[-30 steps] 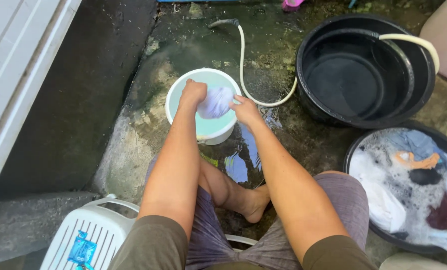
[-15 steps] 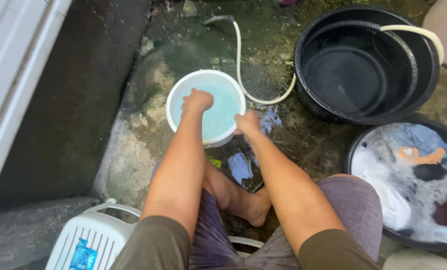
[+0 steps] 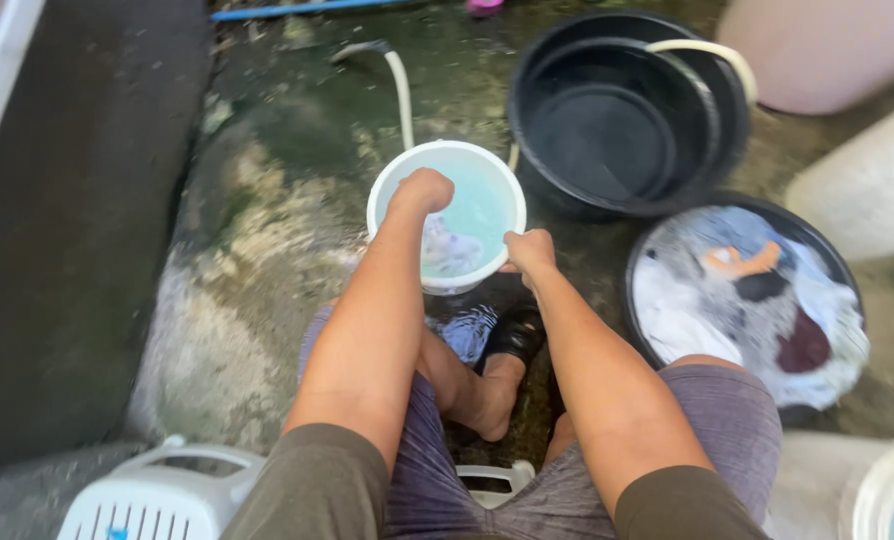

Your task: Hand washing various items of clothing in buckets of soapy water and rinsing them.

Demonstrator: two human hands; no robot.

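Short olive-brown sleeves (image 3: 317,480) cover the upper arms. Greyish-purple striped shorts (image 3: 727,430) cover the thighs. A black sandal (image 3: 517,335) sits on one foot.

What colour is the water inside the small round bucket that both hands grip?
Pale turquoise in the white-rimmed small round bucket, seen in the head view.

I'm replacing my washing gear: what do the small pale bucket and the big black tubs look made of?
Small pale bucket: likely plastic, smooth and slightly glossy, with a thin rolled rim and even colour. Big black tubs: probably plastic too, nested, with a dark sheen and moulded rims; rubber can't be ruled out.
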